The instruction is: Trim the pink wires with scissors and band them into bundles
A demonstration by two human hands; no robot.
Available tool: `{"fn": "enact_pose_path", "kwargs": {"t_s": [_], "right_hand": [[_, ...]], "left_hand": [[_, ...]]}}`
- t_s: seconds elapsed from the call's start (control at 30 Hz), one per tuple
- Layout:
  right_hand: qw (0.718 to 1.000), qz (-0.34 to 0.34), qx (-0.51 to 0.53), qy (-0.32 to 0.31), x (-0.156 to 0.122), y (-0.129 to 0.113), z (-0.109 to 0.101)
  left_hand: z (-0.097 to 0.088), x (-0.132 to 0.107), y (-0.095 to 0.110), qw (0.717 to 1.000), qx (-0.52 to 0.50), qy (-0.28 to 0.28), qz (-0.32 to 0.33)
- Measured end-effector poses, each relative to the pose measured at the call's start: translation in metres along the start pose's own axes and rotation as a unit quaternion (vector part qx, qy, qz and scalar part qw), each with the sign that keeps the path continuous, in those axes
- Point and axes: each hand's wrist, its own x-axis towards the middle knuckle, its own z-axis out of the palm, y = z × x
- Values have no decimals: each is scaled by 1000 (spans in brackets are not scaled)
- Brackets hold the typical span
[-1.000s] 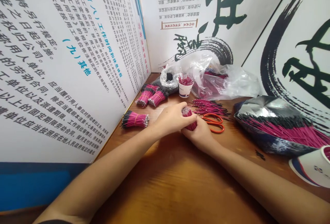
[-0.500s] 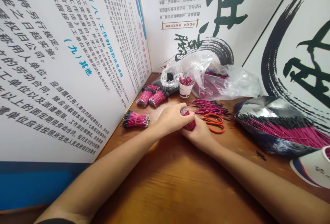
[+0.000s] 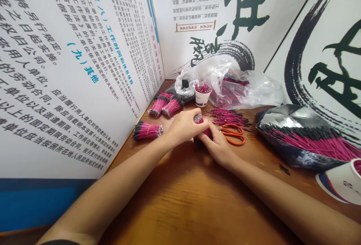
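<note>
A bundle of magenta wires [image 3: 198, 118] with bare silvery ends up is held between both hands above the wooden table. My left hand [image 3: 186, 126] is wrapped round its upper part, the thumb across the front. My right hand [image 3: 217, 145] grips the bundle lower down on the right, with fingers partly hidden behind it. Left of the hands lies a tied wire bundle [image 3: 147, 130] with black ends. Just right of them are scissors with orange handles [image 3: 233, 134] and a loose pile of magenta wires [image 3: 229, 118].
Further tied bundles [image 3: 165, 106] lie at the back left near a paper cup [image 3: 202, 97] of wires. Behind stands a clear plastic bag [image 3: 254, 91]. On the right are an open bag of black-tipped wires [image 3: 299, 155], a larger white cup [image 3: 338, 185] and small black pieces [image 3: 284, 169].
The right hand has shifted slightly down and its fingers have changed position on the bundle. More of the bundle's lower dark part shows below. The left hand keeps its grip.
</note>
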Motion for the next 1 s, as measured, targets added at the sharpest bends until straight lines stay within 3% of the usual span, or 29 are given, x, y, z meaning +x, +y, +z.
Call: {"fn": "enact_pose_path", "kwargs": {"t_s": [0.3, 0.67, 1.0], "right_hand": [[999, 14, -20, -22, 2, -2, 0], [991, 1, -131, -35, -2, 3, 2], [998, 42, -49, 6, -1, 5, 2]], "left_hand": [[1, 0, -2, 999, 37, 0, 7], [1, -1, -3, 999, 51, -1, 16], [2, -10, 15, 995, 95, -1, 43]]}}
